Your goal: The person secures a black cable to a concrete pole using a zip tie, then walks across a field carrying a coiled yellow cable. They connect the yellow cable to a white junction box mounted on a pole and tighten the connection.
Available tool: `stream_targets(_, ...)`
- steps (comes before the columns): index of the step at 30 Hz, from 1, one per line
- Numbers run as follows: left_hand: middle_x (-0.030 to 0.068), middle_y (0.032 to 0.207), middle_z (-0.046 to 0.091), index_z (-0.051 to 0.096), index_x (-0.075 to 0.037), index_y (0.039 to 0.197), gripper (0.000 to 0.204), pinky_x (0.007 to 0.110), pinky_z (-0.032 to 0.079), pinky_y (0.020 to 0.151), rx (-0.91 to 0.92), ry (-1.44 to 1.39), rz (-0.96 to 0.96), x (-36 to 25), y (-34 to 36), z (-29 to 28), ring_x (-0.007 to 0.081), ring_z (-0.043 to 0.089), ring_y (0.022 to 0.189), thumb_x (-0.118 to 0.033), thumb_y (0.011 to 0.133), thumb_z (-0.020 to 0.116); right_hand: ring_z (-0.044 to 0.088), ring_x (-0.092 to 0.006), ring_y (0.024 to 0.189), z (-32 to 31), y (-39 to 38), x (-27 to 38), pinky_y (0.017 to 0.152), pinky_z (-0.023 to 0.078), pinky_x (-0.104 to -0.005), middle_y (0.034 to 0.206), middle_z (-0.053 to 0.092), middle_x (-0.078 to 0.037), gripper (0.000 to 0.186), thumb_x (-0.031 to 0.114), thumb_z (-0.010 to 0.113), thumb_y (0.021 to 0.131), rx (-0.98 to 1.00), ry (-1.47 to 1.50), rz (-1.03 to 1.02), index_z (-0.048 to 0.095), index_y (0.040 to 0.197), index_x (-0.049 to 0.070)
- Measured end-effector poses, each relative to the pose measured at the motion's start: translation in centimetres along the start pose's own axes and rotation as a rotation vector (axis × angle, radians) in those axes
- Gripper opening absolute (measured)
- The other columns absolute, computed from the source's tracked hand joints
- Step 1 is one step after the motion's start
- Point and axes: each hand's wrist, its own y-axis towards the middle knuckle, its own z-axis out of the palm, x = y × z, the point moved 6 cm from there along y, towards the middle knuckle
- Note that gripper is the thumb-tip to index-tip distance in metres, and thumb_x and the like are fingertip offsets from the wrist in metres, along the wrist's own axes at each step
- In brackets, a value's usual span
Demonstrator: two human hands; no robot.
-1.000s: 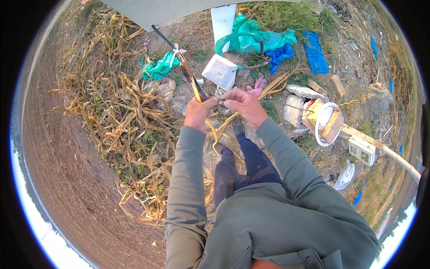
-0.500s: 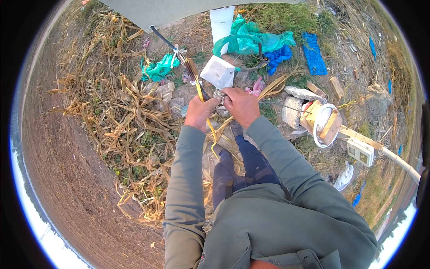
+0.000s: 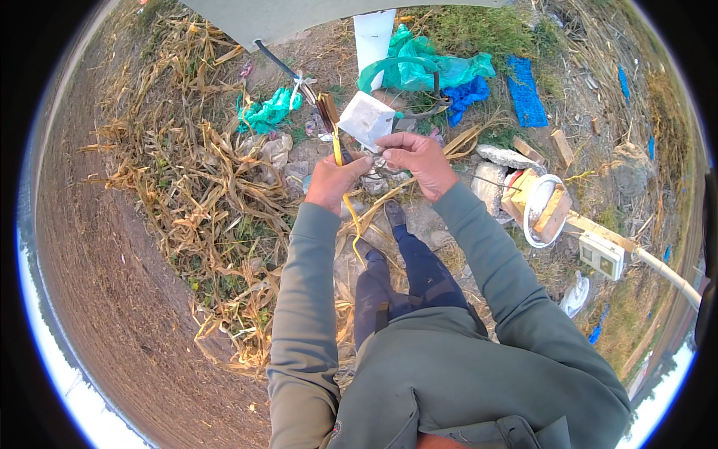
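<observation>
My left hand (image 3: 333,182) is closed around a yellow cable (image 3: 350,206) that runs down toward my shoes. Beside it, brown and dark wires (image 3: 328,111) rise from the same grip and join a black cable (image 3: 275,61) tied with a white strip. My right hand (image 3: 425,165) is just to the right, with thumb and index finger pinched together close to the left thumb. What lies between its fingertips is too small to make out. Just beyond the fingers sits a white square block (image 3: 366,121), next to a curved green hose (image 3: 372,73).
Dry corn stalks (image 3: 217,179) lie to the left. A pale panel (image 3: 314,13) overhangs the far side. Green plastic sheeting (image 3: 441,67) and a blue sheet (image 3: 526,90) lie beyond. On the right are concrete chunks (image 3: 490,185), a white ring (image 3: 540,213) and a white electrical box (image 3: 600,254).
My right hand has moved slightly right and its fingers have turned outward, their tips still near my left thumb. My left hand stays on the yellow cable.
</observation>
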Motion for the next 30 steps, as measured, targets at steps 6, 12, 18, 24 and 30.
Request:
stream_targets(6, 0.0008, 0.077, 0.066, 0.071, -0.002, 0.091, 0.018, 0.025, 0.037, 0.056, -0.066, 0.027, -0.076, 1.8, -1.6, -0.4, 0.0090, 0.055, 0.065, -0.015, 0.081, 0.078, 0.064, -0.0086, 0.079, 2.0, -2.0, 3.1, 0.069, 0.052, -0.0269, 0.097, 0.071, -0.003, 0.025, 0.002, 0.069, 0.090, -0.139, -0.739, -0.428, 0.070, 0.116, 0.003)
stream_targets(12, 0.0014, 0.073, 0.064, 0.069, -0.002, 0.086, 0.017, 0.025, 0.034, 0.052, -0.131, -0.015, -0.032, 2.4, -1.9, -0.2, 0.0074, 0.052, 0.060, -0.014, 0.079, 0.078, 0.064, -0.0086, 0.077, 3.2, -4.2, 3.5, 0.066, 0.053, -0.0275, 0.098, 0.072, -0.005, 0.031, 0.000, 0.071, 0.089, -0.256, -0.861, -0.803, 0.068, 0.120, 0.006)
stream_targets(18, -0.0008, 0.073, 0.061, 0.068, -0.004, 0.093, 0.015, 0.023, 0.034, 0.049, -0.108, -0.125, 0.010, 0.5, 0.4, 0.1, 0.0060, 0.046, 0.055, -0.013, 0.085, 0.076, 0.059, -0.0074, 0.071, 0.6, -1.9, -2.5, 0.070, 0.054, -0.0264, 0.096, 0.071, -0.004, 0.029, 0.011, 0.071, 0.093, -0.272, 0.204, -0.050, 0.065, 0.120, 0.001)
stream_targets(24, 0.0005, 0.077, 0.065, 0.069, -0.002, 0.096, 0.014, 0.023, 0.033, 0.052, -0.124, -0.237, -0.002, 3.5, -1.5, 0.0, 0.0048, 0.048, 0.058, -0.011, 0.087, 0.075, 0.053, -0.0075, 0.067, 1.5, -1.9, -4.4, 0.066, 0.046, -0.0237, 0.084, 0.065, -0.002, 0.019, 0.019, 0.070, 0.093, -0.120, 0.160, 0.104, 0.067, 0.101, 0.002)
stream_targets(30, -0.0006, 0.079, 0.064, 0.067, -0.007, 0.098, 0.011, 0.025, 0.036, 0.053, -0.162, -0.219, -0.010, 5.4, -1.7, -0.1, 0.0063, 0.048, 0.060, -0.011, 0.089, 0.073, 0.049, -0.0067, 0.063, 1.7, -2.7, -4.0, 0.059, 0.040, -0.0242, 0.076, 0.061, 0.000, 0.019, 0.020, 0.071, 0.092, -0.153, 0.107, 0.114, 0.067, 0.094, 0.002)
